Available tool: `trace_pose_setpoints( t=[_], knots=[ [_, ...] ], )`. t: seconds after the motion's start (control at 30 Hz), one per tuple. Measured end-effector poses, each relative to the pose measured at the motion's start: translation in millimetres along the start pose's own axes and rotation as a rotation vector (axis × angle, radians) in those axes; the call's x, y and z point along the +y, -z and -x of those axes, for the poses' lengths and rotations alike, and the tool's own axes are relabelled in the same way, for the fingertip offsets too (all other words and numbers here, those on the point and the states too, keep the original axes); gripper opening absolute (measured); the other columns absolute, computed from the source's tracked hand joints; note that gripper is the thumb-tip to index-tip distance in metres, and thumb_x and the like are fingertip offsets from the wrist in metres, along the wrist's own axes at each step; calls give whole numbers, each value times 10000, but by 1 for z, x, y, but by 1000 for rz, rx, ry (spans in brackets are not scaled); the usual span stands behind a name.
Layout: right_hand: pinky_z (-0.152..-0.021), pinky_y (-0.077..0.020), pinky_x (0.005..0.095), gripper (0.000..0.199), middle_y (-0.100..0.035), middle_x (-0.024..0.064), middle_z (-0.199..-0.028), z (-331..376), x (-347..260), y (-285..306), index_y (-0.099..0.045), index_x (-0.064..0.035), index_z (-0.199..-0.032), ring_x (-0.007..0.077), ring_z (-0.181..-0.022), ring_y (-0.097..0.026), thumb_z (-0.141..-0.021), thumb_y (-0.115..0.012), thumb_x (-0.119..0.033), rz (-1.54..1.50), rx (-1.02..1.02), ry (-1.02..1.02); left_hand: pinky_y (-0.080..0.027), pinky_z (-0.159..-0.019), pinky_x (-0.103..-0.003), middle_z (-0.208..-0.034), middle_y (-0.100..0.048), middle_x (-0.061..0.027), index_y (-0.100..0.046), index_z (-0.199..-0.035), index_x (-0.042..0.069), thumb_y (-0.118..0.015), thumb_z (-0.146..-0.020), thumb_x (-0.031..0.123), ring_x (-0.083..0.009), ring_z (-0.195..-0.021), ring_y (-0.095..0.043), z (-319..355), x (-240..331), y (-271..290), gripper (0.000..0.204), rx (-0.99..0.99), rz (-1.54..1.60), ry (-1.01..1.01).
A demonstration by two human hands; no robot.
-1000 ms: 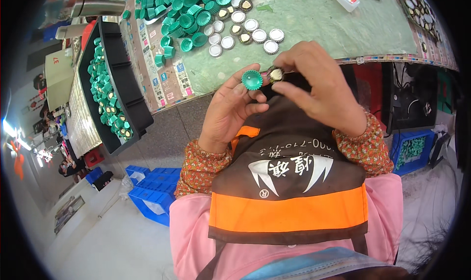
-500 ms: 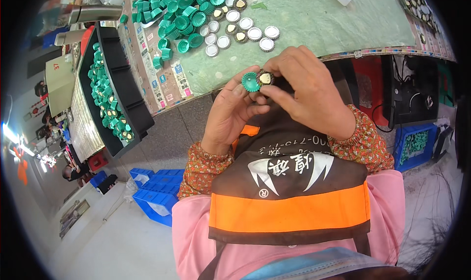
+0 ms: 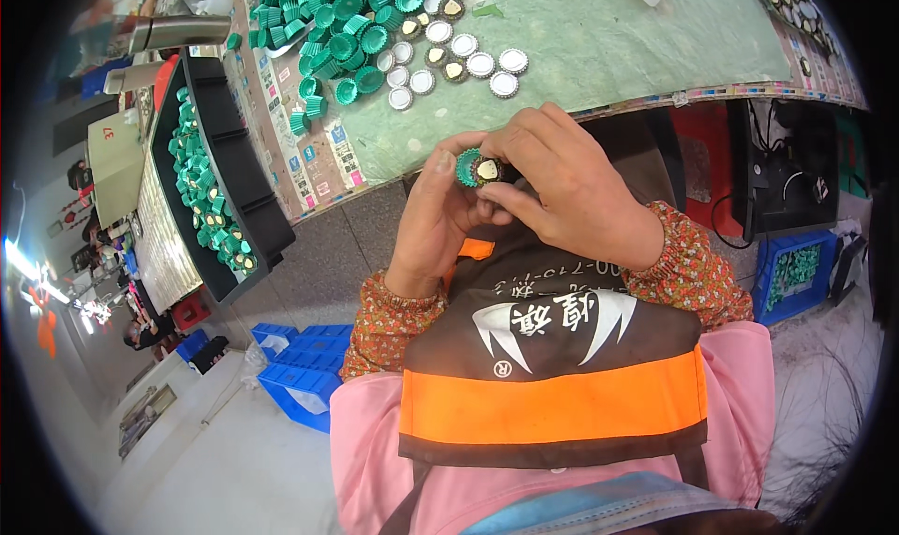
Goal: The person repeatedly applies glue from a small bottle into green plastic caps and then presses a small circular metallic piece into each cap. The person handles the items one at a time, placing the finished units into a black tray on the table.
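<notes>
Both hands meet just off the near edge of the desk point(image 3: 599, 43). The left hand point(image 3: 440, 221) pinches a small green fluted foil cup point(image 3: 468, 167) in a narrow grip. The right hand point(image 3: 571, 193) closes its grip on a small round gold-faced piece point(image 3: 488, 170), touching the cup's right side. Beyond the grip, loose green cups point(image 3: 342, 29) and silver-rimmed discs point(image 3: 464, 57) lie on the desk.

A green ridged cap point(image 3: 468, 167) with a pale gold centre sits at the fingers. At twelve o'clock the desk point(image 3: 599, 48) is mottled pale green, with green caps point(image 3: 337, 29) and silver-white discs point(image 3: 468, 57). A black tray point(image 3: 239, 188) lies at nine o'clock. The sleeves point(image 3: 688, 273) are orange floral, the apron point(image 3: 552, 366) brown with an orange band, and the crates point(image 3: 300, 366) blue.
</notes>
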State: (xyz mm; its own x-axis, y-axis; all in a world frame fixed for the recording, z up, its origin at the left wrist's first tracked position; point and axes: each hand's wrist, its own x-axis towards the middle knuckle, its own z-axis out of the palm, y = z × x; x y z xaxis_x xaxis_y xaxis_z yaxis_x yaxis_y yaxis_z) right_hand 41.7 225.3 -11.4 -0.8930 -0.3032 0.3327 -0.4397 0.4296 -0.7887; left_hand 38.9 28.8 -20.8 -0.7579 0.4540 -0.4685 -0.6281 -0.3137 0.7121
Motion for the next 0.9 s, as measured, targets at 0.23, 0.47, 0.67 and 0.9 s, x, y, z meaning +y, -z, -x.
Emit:
trace_pose_setpoints(
  t=[0.23,0.47,0.67,0.9],
  knots=[
    [-794,-473,428,306,-548,140,-926,1,1,0,-578,-19,-1018,340,-894,-535,-772,-744,-98,25,1,-41,-626,-816,-340,-1082,-602,-64,-415,-1455,1,-477,-1055,338,-130,-887,-626,5,0,5,527,-44,-17,4],
    [-792,-476,425,289,-549,136,-913,1,-1,0,-573,-18,-988,338,-890,-539,-769,-739,-108,21,14,-36,-634,-827,-366,-1074,-610,-57,-397,-1478,2,-542,-1040,291,-134,-889,-634,4,-6,15,545,-69,54,50],
    [-800,-477,423,273,-551,135,-919,1,-3,1,-570,-14,-971,337,-905,-540,-763,-725,-100,54,-16,-44,-632,-829,-346,-1119,-629,-68,-393,-1484,6,-551,-1042,301,-151,-924,-674,4,-11,16,555,-72,33,60],
    [-810,-474,415,258,-550,136,-928,3,-3,1,-573,-11,-968,331,-912,-536,-772,-711,-105,49,-7,-39,-630,-840,-334,-1210,-627,-87,-385,-1494,11,-542,-1046,289,-172,-996,-691,4,-13,17,550,-84,32,56]
  ],
)
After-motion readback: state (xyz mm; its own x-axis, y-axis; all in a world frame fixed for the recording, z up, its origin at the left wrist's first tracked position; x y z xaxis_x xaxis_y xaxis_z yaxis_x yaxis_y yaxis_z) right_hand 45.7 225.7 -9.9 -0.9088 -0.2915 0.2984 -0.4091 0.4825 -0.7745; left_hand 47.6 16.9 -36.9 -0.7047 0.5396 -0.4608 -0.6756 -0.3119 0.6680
